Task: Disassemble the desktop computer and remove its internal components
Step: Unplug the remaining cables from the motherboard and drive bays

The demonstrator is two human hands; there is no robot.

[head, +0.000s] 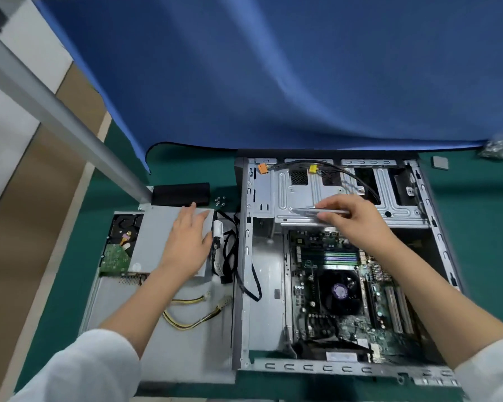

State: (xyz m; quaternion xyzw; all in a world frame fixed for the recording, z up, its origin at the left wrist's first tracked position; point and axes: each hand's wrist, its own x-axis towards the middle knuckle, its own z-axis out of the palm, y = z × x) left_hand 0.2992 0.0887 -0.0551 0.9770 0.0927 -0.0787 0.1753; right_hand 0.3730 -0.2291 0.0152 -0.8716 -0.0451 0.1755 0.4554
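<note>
An opened computer case (343, 256) is laid flat at the right of the table (186, 166), its motherboard (346, 291) seated inside and a drive cage (331, 195) fitted behind it. A removed side panel (172, 352) is placed just left of the case, with a power supply (157, 242) set on it and a hard drive (119, 245) beside that, further left. Loose cables (230, 253) are strewn between power supply and case. The left hand (186, 245) is rested on the power supply; the right hand (352, 219) is held over the cage.
</note>
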